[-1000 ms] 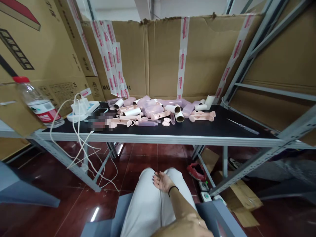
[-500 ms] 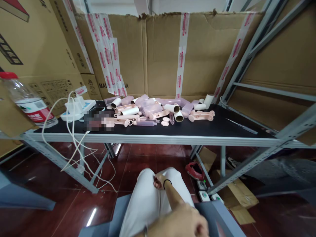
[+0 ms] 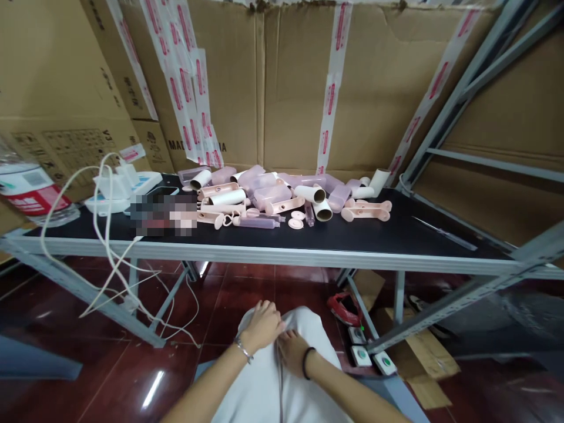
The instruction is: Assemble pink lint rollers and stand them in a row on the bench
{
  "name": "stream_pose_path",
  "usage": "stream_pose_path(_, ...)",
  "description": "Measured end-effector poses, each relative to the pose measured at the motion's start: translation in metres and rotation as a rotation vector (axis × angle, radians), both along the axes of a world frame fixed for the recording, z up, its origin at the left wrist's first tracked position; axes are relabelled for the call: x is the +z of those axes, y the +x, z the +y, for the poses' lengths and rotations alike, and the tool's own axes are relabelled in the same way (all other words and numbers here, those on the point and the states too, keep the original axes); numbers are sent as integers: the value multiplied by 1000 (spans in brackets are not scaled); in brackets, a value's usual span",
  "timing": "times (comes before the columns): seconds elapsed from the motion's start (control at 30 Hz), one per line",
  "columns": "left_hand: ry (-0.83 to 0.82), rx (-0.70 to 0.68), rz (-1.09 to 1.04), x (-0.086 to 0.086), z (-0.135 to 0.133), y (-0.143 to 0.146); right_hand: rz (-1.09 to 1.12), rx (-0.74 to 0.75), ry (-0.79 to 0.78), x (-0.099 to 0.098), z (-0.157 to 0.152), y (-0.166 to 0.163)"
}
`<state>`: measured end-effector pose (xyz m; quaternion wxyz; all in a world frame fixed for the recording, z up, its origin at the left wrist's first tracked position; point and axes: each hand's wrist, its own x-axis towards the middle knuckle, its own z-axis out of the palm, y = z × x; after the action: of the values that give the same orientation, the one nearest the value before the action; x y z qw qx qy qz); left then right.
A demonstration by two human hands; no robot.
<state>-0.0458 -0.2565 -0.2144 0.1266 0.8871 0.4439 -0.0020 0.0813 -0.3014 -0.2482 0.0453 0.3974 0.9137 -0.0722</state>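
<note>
My left hand [image 3: 263, 324], with a silver bracelet at the wrist, lies on my left knee with its fingers stretched forward and nothing in it. Beside it, my right hand [image 3: 293, 351], wearing a black band, rests on the white trousers [image 3: 311, 329] with fingers loosely bent; no object shows in it. The two hands meet or nearly meet between the knees. Beyond them, on the black tabletop [image 3: 273, 238], lies a pile of pink plastic holders [image 3: 366, 210], translucent lilac cases [image 3: 272, 197], white cardboard tubes [image 3: 322, 210] and small pink discs [image 3: 296, 220].
A screwdriver-like tool [image 3: 445, 233] lies at the table's right. On the left are a power strip [image 3: 152, 179], trailing white cables [image 3: 110, 235] and a bottle [image 3: 37, 191]. Cardboard [image 3: 291, 88] walls the back. Switch boxes [image 3: 361, 356] sit on the floor.
My left hand has gone from a blurred place close to the camera to my left knee, beside my right hand. The view has tilted down slightly. The tabletop things have not moved.
</note>
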Motion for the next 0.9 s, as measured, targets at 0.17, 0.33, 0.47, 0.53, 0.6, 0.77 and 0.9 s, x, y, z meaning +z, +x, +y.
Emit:
stream_pose_path(0.17,-19,-353,-435,136,0,-35,-5,-64,-200,95,12,42)
stream_pose_path(0.33,535,-348,-581,270,50,-39,350,6,249,251,51,65)
stream_pose_path(0.47,826,-73,-557,317,136,-16,639,-74,839,324,128,64)
stream_pose_path(0.53,817,50,-477,315,172,-6,692,-172,1009,333,169,63)
stream_pose_path(0.6,766,121,-335,301,194,-1,634,-253,1039,328,200,64)
stream_pose_path(0.77,531,119,-81,264,194,-4,394,-352,923,295,219,73)
stream_pose_path(0.9,476,115,2,257,192,-5,267,-441,813,285,218,74)
